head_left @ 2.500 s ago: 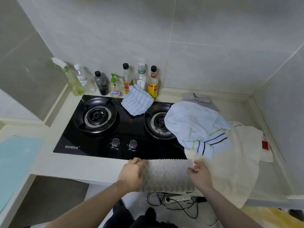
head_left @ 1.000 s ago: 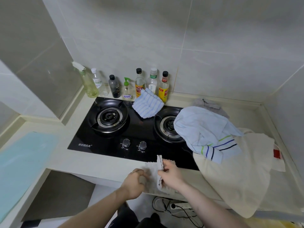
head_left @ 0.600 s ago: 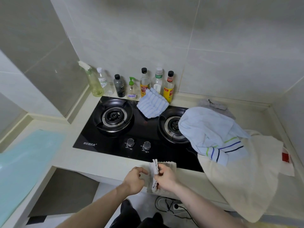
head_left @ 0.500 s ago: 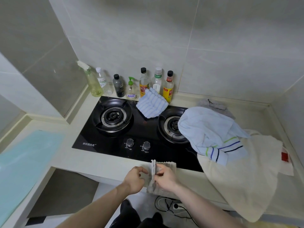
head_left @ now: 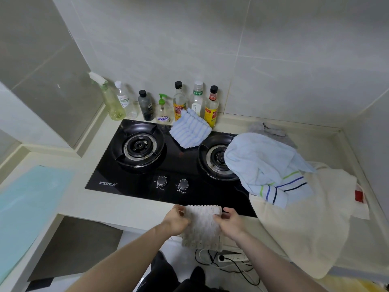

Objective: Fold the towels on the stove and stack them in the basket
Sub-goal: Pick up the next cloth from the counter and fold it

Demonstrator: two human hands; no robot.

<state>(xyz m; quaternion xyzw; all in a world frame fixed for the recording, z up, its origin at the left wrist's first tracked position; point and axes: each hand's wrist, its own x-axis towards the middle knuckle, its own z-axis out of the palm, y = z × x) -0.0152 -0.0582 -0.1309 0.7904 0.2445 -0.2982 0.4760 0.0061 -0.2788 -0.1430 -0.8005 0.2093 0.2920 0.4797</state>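
Pale tiles wall in a corner counter (head_left: 130, 209) carrying a black two-burner stove (head_left: 176, 163), with a row of bottles (head_left: 179, 102) along its back edge. At the counter's front edge, just in front of the stove, the left hand (head_left: 175, 221) and right hand (head_left: 230, 223) each pinch a side of a small grey waffle towel (head_left: 202, 225), folded narrow; its top lies on the edge and its lower part hangs off over the floor. A blue-striped cloth (head_left: 189, 133) sits folded at the stove's back edge between the burners. A light blue towel (head_left: 263, 165) is heaped over the right burner, overlapping a large cream towel (head_left: 305, 218) that spills off the counter's front right edge; a grey cloth (head_left: 271, 131) lies behind them. No basket is in view. The likeliest trouble: with so much of the waffle towel unsupported, a loosened pinch could let the fold fall open or drop it to the floor onto the power strip (head_left: 231, 258). The cream towel's overhang could also slide off if tugged carelessly.
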